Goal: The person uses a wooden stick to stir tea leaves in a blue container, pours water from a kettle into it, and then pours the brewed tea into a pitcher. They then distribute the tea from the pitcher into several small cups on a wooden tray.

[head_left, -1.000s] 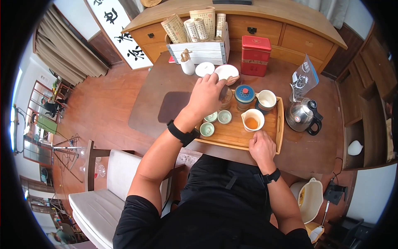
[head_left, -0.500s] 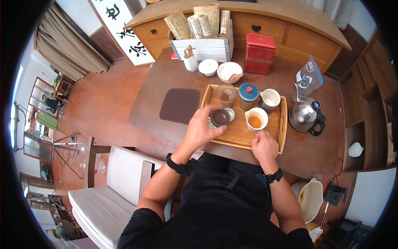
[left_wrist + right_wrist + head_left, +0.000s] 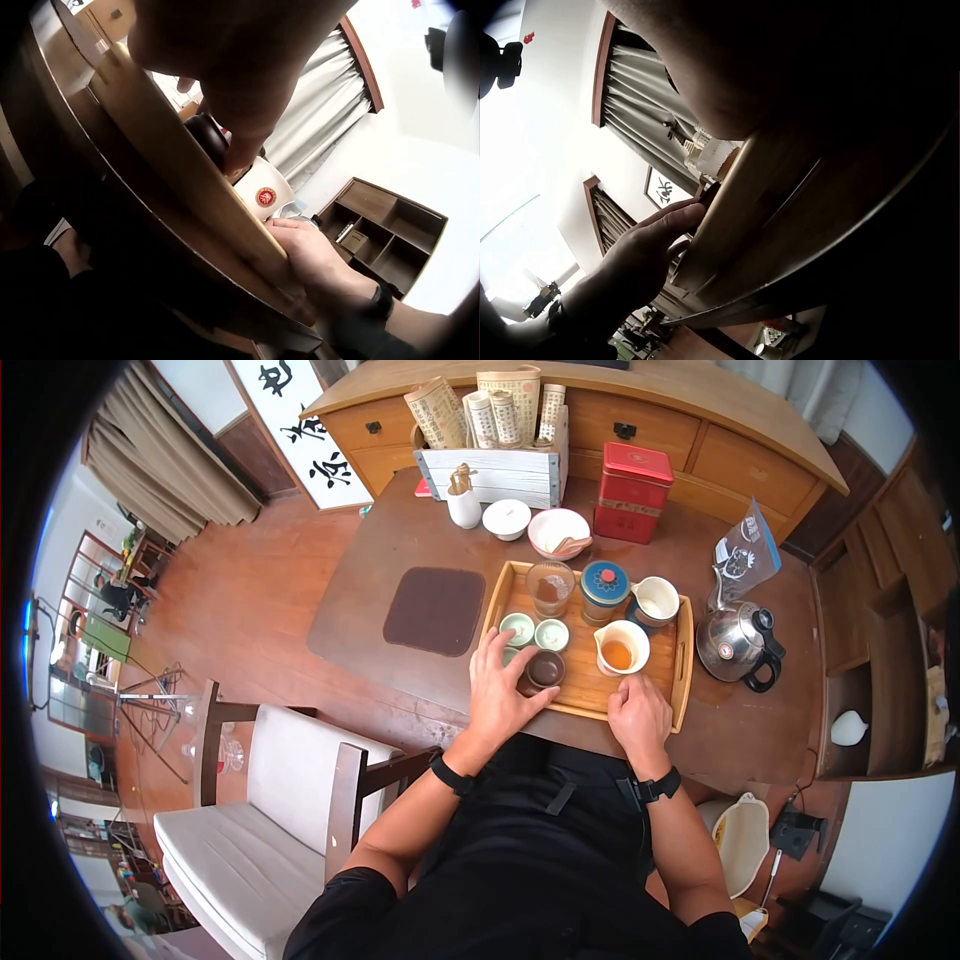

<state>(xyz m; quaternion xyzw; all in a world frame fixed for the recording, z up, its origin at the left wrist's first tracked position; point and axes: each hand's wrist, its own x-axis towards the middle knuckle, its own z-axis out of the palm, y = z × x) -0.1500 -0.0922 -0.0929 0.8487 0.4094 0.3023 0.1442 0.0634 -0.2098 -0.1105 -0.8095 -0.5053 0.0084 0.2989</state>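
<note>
My left hand (image 3: 497, 685) is at the front left of the wooden tray (image 3: 590, 706), thumb and fingers around a small dark brown cup (image 3: 545, 671). In the left wrist view, the dark cup (image 3: 208, 140) shows beneath the fingers at the tray's rim. Two pale green cups (image 3: 517, 628) stand just beyond, with a third partly hidden by the hand. Loosely curled, my right hand (image 3: 640, 713) rests at the tray's front edge, holding nothing. A white pitcher (image 3: 636, 637) with amber liquid stands just above its knuckles.
Farther back on the tray are a clear glass (image 3: 550, 592), a blue-lidded jar (image 3: 605, 588) and another pitcher (image 3: 657, 600). A steel kettle (image 3: 737, 643) stands right of it, a dark mat (image 3: 433, 612) left. Behind are white bowls (image 3: 507, 519) and a red tin (image 3: 633, 493).
My left hand has brought the dark cup from near the glass, over the green cups, toward me to the tray's front left. The right hand has stayed in place.
</note>
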